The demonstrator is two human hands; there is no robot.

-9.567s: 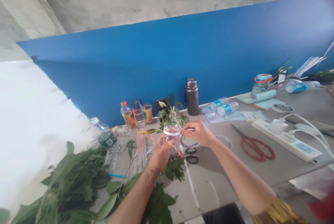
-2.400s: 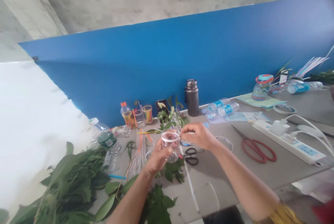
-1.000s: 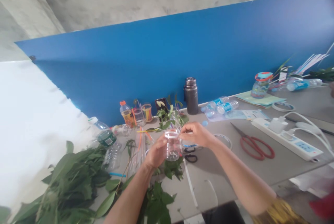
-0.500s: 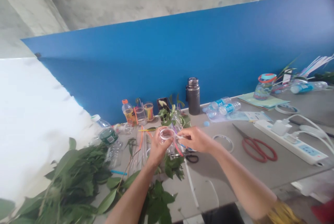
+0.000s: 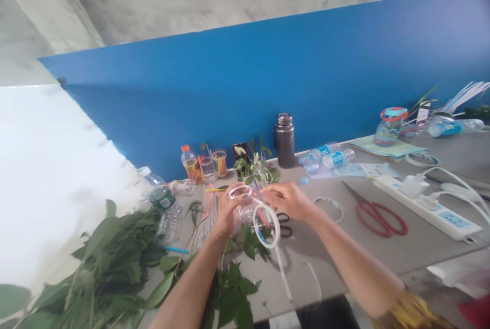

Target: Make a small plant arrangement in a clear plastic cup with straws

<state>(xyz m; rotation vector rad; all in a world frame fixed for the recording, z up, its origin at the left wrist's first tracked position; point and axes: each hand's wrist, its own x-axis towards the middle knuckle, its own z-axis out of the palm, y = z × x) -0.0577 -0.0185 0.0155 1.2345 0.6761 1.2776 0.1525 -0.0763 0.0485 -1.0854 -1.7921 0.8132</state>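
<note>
My left hand [image 5: 228,212] is closed around a clear plastic piece [image 5: 245,211] with a white rim, near the middle of the table. Beside it, the fingers of my right hand [image 5: 285,200] are pressed together at a white strip; exactly what they pinch is partly hidden. A white roll of tape [image 5: 277,237] hangs below those fingers. Red, blue and purple strips show between the hands. Black-handled scissors [image 5: 284,226] lie under the right wrist, and a leafy sprig [image 5: 250,165] stands just behind the hands.
Cut leaves [image 5: 118,257] pile up at the left, near a green-labelled bottle [image 5: 162,197]. A dark flask [image 5: 284,142] stands by the blue partition. Red-handled scissors [image 5: 378,216], water bottles [image 5: 337,158] and a white power strip [image 5: 429,209] lie to the right.
The white tape roll now hangs in view below my right hand. The clear piece has tilted in my left hand, its rim turning flatter.
</note>
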